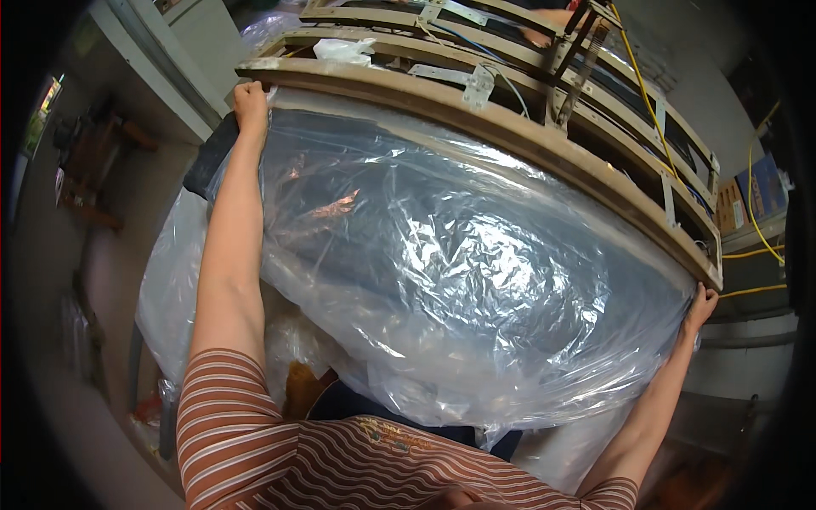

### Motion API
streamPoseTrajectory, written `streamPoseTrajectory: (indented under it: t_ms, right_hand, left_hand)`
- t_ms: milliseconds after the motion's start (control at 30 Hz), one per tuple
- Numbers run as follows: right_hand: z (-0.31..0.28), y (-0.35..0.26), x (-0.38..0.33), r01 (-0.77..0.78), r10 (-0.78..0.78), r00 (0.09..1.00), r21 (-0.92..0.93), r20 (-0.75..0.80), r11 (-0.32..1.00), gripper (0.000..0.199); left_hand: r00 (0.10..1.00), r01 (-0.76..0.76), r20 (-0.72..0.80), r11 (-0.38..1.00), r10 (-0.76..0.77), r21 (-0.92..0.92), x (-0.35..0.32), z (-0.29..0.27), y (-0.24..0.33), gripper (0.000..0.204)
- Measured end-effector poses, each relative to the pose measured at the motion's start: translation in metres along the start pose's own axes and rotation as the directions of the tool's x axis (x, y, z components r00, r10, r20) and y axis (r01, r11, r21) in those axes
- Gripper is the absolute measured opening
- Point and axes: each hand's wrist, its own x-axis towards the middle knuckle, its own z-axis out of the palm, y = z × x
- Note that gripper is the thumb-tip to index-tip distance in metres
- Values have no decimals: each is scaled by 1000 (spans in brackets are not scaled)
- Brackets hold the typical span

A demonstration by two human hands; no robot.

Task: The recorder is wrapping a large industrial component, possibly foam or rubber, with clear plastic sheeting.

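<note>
A clear plastic sheet (pixel 493 263) lies in wrinkles over a dark padded panel, catching bright glare in its middle. Along the panel's far side runs the long edge rail (pixel 476 124) of an open wooden frame. At the rail's left end, my left hand (pixel 251 106) is closed in a fist on the sheet's edge. My right hand (pixel 700 309) pinches the sheet at the rail's right end, its fingers partly hidden. Both arms are stretched wide, and the sheet spans between them and hangs toward my body.
Metal brackets (pixel 478 87), thin cables and a white plastic bag (pixel 344 51) sit on the frame. A yellow hose (pixel 639 72) crosses its right part. Beyond it, part of another person's hand (pixel 535 37) shows. Cardboard boxes (pixel 731 206) stand at right, a wooden stand (pixel 98 166) at left.
</note>
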Motion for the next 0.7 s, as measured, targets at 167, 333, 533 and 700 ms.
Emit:
streamPoseTrajectory:
  t_ms: [167, 333, 533, 700]
  right_hand:
    - [5, -8, -5, -169, 155, 984, 192, 86, 967, 30]
    - [-15, 33, 9, 78, -76, 997, 124, -21, 989, 41]
    - [-56, -72, -12, 350, -150, 875, -387, 461, 853, 40]
    - [-91, -111, -69, -66, -177, 678, 300, 713, 952, 19]
  left_hand:
    - [995, 76, -36, 941, -93, -328, 12, -13, -19, 30]
    - [994, -97, 47, 991, 102, -97, 6, 10, -2, 50]
    - [864, 82, 504, 986, 2, -144, 15, -39, -7, 34]
    - [955, -79, 291, 994, 55, 71, 124, -153, -62, 42]
